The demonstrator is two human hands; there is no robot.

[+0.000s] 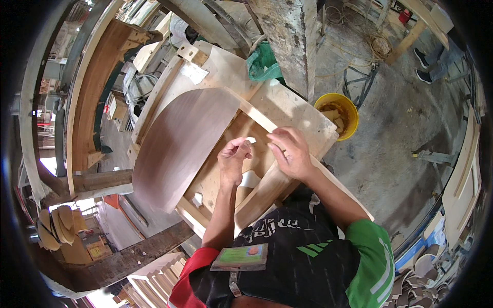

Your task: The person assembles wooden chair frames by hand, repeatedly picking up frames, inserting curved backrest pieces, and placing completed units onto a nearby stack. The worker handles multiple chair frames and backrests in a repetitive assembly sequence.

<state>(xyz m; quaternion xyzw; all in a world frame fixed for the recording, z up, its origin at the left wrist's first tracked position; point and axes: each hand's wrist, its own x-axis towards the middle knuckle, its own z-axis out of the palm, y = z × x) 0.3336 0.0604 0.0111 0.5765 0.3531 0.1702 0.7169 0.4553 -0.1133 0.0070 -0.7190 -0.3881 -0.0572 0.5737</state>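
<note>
Head view: left hand pinches white scrap; right hand curls loosely (thumb parted).

Smooth matt wooden panel, yellow plastic bucket.

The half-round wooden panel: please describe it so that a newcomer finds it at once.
Start at the pale wooden worktable, then find the left hand. The half-round wooden panel lies just left of it. Its grey-brown face and curved edge stand out from paler straight strips.

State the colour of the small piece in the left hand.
White; the small piece in the left hand shows best in the head view.
</note>
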